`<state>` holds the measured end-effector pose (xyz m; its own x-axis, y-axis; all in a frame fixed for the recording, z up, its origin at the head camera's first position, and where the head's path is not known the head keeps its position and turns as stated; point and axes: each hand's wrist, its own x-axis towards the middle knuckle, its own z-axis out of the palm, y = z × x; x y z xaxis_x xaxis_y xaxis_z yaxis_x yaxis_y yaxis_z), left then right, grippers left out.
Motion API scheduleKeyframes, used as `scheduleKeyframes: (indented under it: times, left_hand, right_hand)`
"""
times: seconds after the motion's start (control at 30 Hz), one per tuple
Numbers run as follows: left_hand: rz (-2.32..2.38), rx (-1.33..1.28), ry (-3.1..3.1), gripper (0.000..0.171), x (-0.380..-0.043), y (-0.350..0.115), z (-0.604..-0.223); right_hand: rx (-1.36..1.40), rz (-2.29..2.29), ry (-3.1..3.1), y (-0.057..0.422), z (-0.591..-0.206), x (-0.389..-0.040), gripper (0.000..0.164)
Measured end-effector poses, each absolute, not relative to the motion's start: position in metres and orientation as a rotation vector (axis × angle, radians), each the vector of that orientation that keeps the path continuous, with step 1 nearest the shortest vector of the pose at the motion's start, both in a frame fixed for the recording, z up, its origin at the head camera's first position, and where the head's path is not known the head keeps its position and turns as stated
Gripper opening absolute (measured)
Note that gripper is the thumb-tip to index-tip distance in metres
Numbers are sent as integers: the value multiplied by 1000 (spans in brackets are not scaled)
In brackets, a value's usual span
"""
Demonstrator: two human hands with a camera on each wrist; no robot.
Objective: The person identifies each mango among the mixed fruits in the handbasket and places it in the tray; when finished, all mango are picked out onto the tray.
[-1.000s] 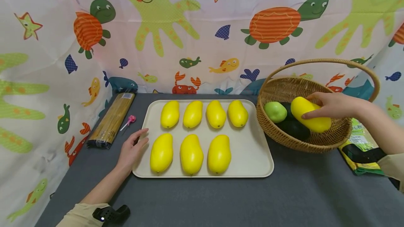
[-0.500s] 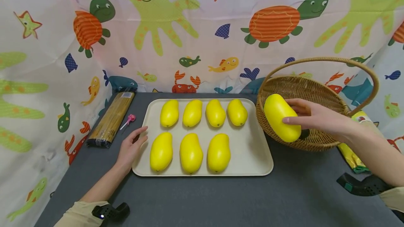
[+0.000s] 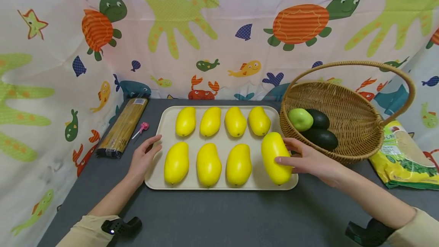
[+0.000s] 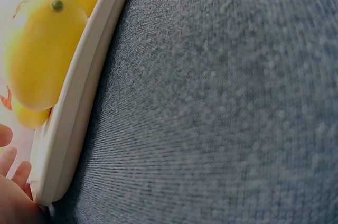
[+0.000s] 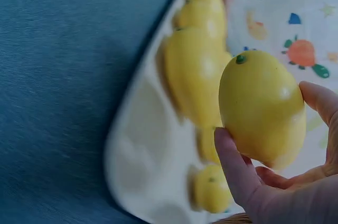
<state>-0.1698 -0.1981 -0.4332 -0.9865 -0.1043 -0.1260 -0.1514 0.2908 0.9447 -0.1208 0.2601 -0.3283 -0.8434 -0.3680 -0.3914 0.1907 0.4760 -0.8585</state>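
My right hand [image 3: 308,161] pinches a yellow mango [image 3: 274,155] between thumb and fingers over the front right part of the beige tray [image 3: 193,140]. In the right wrist view the mango [image 5: 261,108] shows raised above the tray [image 5: 137,145], its stem dot toward the camera. Four-across order fills the tray's back row of mangoes [image 3: 234,121], and three more [image 3: 209,165] lie in front, left of the held one. At the tray's left edge my left hand [image 3: 142,159] rests with relaxed fingers touching the rim; in the left wrist view its fingers [image 4: 21,174] are beside the rim.
A wicker basket [image 3: 356,125] with a tall handle holds a green apple [image 3: 300,119] and two dark avocados [image 3: 320,139]. Behind my right forearm lies a yellow-green bag [image 3: 404,159]. Left of the tray are a spaghetti pack [image 3: 121,129] and a pink lollipop [image 3: 144,126].
My right hand has lifted the mango out of the basket and carried it left and forward over the tray's front right part. The left hand stays at the tray's edge.
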Motion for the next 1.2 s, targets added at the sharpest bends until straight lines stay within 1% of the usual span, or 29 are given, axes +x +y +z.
scheduleKeyframes:
  times: [0.23,0.5,0.7,1.2]
  left_hand:
    - [1818,-278,2484,46,-169,-197,-435]
    - [1816,-290,2494,46,-170,-196,-437]
    - [1823,-294,2487,46,-171,-196,-439]
    - [1812,-303,2488,46,-171,-196,-436]
  right_hand:
    - [-66,-1342,2237,256,-359,-127,87]
    - [-26,-1308,2264,254,-379,-134,90]
    - [-54,-1266,2285,253,-386,-136,93]
    - [-48,-1191,2354,250,-391,-139,92]
